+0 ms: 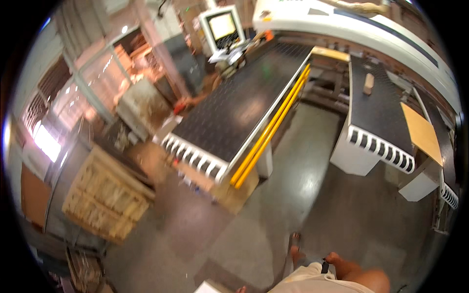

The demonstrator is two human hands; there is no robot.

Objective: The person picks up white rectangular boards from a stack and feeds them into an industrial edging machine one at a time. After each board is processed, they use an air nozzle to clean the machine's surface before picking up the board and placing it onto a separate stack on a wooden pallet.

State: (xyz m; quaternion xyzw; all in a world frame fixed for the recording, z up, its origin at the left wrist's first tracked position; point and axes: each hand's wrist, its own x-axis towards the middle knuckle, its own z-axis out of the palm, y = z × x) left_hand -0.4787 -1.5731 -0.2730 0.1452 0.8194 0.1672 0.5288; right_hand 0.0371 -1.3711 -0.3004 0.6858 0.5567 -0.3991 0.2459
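Observation:
At the bottom edge, a small bit of my left hand (241, 289) shows beside the corner of a white flat piece (207, 287). Most of that hand is cut off, and whether it grips the piece is hidden. My right arm is bent in front of my beige clothing (312, 280). My right hand (334, 259) is close to a small dark strap-like thing (325, 266) at my front. Its fingers are too small and blurred to make out.
Ahead stands a long black-topped machine table (244, 102) with yellow rails (273, 129) along its side. To the right are another black-topped table (376, 107) and a tan board (421, 129). A wooden pallet (105, 195) stands left; a monitor (222, 27) is at the back.

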